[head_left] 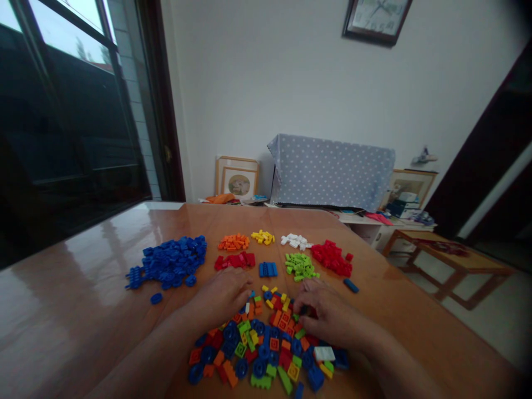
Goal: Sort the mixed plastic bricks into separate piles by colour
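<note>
A mixed heap of toy building bricks (266,346) in several colours lies on the table in front of me. My left hand (228,293) is over the heap's upper left edge, just below a row of dark red bricks (235,261). Its fingers are bent and slightly apart, with no brick visible in them. At the heap's upper right, my right hand (326,313) reaches down among the bricks, thumb and forefinger apart beside orange bricks (283,320). A pile of light green bricks (300,266) lies just beyond it. Its other fingertips are hidden.
Sorted piles stand farther back on the table (103,332): blue bricks (172,263), orange bricks (233,241), yellow bricks (263,238), white bricks (296,241) and red bricks (331,257). Flat blue bricks (268,270) lie in the middle. A wooden stool (465,260) stands right.
</note>
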`<state>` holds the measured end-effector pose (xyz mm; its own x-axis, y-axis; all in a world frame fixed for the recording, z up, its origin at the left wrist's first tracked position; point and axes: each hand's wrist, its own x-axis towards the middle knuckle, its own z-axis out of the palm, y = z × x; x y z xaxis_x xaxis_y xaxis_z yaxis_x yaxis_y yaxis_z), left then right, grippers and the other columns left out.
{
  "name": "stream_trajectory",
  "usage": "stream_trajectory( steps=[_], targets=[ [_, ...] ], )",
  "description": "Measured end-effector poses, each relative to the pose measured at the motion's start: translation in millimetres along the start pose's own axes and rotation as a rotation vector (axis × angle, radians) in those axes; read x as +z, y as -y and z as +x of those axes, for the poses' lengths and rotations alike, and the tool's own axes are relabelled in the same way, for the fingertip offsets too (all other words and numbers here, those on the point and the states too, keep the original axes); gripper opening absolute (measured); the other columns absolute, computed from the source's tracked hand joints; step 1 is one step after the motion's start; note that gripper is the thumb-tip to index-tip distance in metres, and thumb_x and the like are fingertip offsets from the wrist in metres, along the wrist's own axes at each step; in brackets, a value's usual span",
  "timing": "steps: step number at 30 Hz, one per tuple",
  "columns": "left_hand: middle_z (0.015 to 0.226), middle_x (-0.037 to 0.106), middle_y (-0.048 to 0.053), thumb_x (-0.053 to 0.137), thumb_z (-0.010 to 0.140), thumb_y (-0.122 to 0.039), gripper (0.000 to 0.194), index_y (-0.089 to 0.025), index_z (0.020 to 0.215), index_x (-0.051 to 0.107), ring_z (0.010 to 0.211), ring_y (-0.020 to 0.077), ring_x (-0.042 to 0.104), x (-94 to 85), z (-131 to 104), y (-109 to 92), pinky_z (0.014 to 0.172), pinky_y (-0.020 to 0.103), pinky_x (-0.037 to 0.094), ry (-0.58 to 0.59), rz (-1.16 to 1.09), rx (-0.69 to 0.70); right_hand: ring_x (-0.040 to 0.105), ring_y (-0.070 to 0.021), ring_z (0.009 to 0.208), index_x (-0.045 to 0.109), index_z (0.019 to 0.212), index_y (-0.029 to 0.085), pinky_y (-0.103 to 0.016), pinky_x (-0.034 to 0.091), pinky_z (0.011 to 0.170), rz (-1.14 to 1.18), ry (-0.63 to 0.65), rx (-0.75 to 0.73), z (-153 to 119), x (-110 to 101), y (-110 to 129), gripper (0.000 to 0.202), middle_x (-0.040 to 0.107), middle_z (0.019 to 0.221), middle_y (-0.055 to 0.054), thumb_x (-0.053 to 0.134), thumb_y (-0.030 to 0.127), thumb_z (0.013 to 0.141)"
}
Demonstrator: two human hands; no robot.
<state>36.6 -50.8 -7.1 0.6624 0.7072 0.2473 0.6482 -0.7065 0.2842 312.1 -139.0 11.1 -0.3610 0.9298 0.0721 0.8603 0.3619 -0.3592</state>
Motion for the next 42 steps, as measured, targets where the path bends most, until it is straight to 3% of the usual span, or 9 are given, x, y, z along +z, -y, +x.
stream_trajectory(
  steps=[9, 23, 35, 39, 42],
  targets=[
    [0.111, 0.065, 0.010, 0.050, 0.091, -0.035, 0.027, -0.020, 0.108, 0.065, 0.104, 0.0243, 0.059, -0.2, -1, -1, 0.092, 0.036, 0.046, 0.019, 0.007, -0.014, 0.050, -0.0196, 0.093, 0.070, 0.086, 0.024, -0.029, 0.037, 0.080, 0.009, -0.017, 0.021, 3, 4, 0, 0.009, 0.057, 0.092, -0.002, 0.064, 0.029, 0.080],
    [0.108, 0.065, 0.009, 0.052, 0.090, -0.034, 0.025, -0.020, 0.107, 0.065, 0.102, 0.0232, 0.059, 2.4, -1, 1, 0.090, 0.034, 0.046, -0.008, -0.006, -0.005, 0.049, -0.0178, 0.090, 0.065, 0.074, 0.021, -0.029, 0.036, 0.081, 0.013, -0.051, -0.037, 3, 4, 5, 0.005, 0.057, 0.088, -0.001, 0.063, 0.021, 0.079],
    [0.105, 0.066, 0.009, 0.052, 0.091, -0.034, 0.026, -0.019, 0.107, 0.065, 0.101, 0.0236, 0.059, -1.5, 0, -3, 0.090, 0.035, 0.046, 0.014, -0.012, -0.011, 0.051, -0.0194, 0.092, 0.069, 0.080, 0.023, -0.030, 0.037, 0.082, 0.004, -0.027, -0.036, 2, 2, 5, 0.008, 0.059, 0.089, -0.002, 0.065, 0.030, 0.080],
    [0.107, 0.066, 0.009, 0.051, 0.091, -0.033, 0.026, -0.020, 0.107, 0.066, 0.102, 0.0240, 0.060, -2.6, -1, -3, 0.091, 0.036, 0.046, 0.011, -0.012, -0.015, 0.055, -0.0180, 0.086, 0.068, 0.084, 0.021, -0.029, 0.040, 0.077, 0.136, -0.177, 0.028, 6, 0, -19, 0.013, 0.062, 0.088, -0.003, 0.061, 0.032, 0.083],
    [0.112, 0.066, 0.010, 0.051, 0.091, -0.034, 0.027, -0.020, 0.109, 0.065, 0.106, 0.0243, 0.059, -1.5, -1, -1, 0.093, 0.036, 0.045, 0.001, -0.015, -0.007, 0.055, -0.0173, 0.074, 0.067, 0.088, 0.019, -0.027, 0.039, 0.066, 0.151, -0.402, 0.216, 11, 0, -49, 0.023, 0.061, 0.077, -0.002, 0.054, 0.038, 0.086]
  ],
)
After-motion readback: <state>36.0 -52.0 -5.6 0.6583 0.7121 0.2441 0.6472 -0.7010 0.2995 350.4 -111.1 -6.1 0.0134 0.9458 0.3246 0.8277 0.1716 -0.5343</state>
